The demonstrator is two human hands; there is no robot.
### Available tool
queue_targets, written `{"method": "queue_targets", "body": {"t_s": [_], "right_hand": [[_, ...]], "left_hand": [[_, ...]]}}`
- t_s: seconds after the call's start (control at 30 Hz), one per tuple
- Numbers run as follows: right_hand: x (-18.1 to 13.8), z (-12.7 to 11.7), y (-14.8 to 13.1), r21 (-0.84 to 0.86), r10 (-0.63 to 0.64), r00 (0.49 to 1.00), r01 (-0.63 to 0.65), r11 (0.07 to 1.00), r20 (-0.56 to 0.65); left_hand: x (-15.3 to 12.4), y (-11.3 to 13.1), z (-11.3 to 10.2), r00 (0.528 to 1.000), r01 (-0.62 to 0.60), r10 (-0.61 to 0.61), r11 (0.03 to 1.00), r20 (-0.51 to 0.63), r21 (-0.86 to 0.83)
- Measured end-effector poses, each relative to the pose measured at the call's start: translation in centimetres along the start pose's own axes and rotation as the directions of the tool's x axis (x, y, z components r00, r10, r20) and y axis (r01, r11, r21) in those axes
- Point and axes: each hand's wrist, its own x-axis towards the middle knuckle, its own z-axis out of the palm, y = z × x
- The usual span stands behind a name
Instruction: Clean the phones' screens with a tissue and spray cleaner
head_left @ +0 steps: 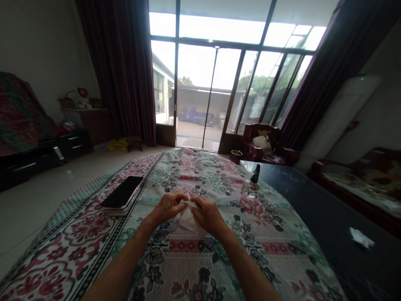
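Mid-cloth [188, 259], left hand [169, 207] and right hand [209, 216] pinch tissue [188, 219].

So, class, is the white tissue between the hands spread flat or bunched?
Bunched: the white tissue sits crumpled, pinched between the left hand and right hand.

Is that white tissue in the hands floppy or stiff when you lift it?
Probably floppy: the white tissue sags and creases between the left hand and right hand. It looks thin, so it is likely very light and easy to tear. It should not roll on the flowered cloth.
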Motion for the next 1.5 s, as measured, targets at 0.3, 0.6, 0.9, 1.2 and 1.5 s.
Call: {"method": "queue_targets", "body": {"t_s": [0.3, 0.6, 0.9, 1.2, 1.5], "right_hand": [[0.2, -0.3, 0.1, 0.0, 0.027, 1.0, -0.027, 1.0, -0.006], [-0.2, 0.3, 0.7, 0.513, 0.177, 0.956, -0.276, 0.813, 0.234], [-0.5, 0.6, 2.1, 0.75, 0.356, 0.861, -0.498, 0.436, 0.364], [-0.6, 1.4, 2.5, 0.729, 0.445, 0.815, -0.552, 0.405, 0.371], [-0.1, 0.5, 2.8, 0.845, 0.411, 0.77, -0.534, -0.001, 0.487]], "left_hand": [[0.0, -0.1, -0.2, 0.991, 0.132, -0.135, 0.968, -0.001, -0.213], [-0.1, -1.4, -0.1, 0.951, 0.291, -0.301, 0.789, 0.074, -0.541], [-0.1, -1.8, 0.1, 0.711, 0.618, -0.527, 0.153, 0.465, -0.771], [-0.3, -1.1, -0.3, 0.673, 0.661, -0.543, 0.137, 0.502, -0.738], [-0.1, -2.9, 0.2, 0.716, 0.604, -0.655, 0.408, 0.241, -0.685]]}}
